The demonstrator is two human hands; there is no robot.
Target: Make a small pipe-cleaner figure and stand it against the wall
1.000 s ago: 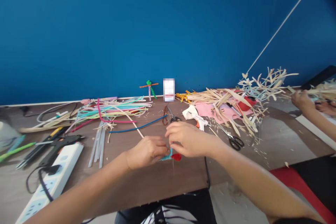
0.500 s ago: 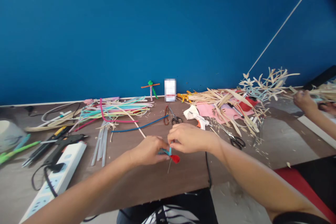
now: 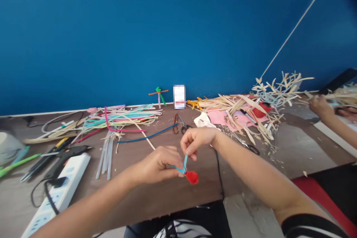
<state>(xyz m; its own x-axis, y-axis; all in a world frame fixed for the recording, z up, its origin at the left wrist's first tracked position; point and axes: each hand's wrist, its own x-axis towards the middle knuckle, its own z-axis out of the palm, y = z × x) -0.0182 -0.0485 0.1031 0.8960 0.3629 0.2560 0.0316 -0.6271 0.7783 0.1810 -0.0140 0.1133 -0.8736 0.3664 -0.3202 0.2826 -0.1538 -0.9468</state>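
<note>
Just above the table, my left hand (image 3: 163, 164) is closed in a pinch on a small red craft piece with a rounded, petal-like head (image 3: 192, 177), gripping it near its base. A light blue strip (image 3: 185, 160) is bent at that base, one part running into my left fingers. The strip's upright end sits between the thumb and finger of my right hand (image 3: 197, 142). The stem of the red piece is mostly hidden by my left fingers. Beyond my hands lie a dark blue pipe cleaner (image 3: 147, 137) and a brown bead string (image 3: 175, 123).
To the left are a power strip (image 3: 63, 186), a black glue gun (image 3: 63, 158) and a pile of coloured pipe cleaners (image 3: 128, 117). Scissors (image 3: 252, 149) and dried pale strips (image 3: 231, 106) lie right. Another person's hand (image 3: 322, 108) works at far right.
My right hand has lifted slightly off my left, showing more of the light blue strip between them. The red piece has shifted a little right and down and shows more fully.
</note>
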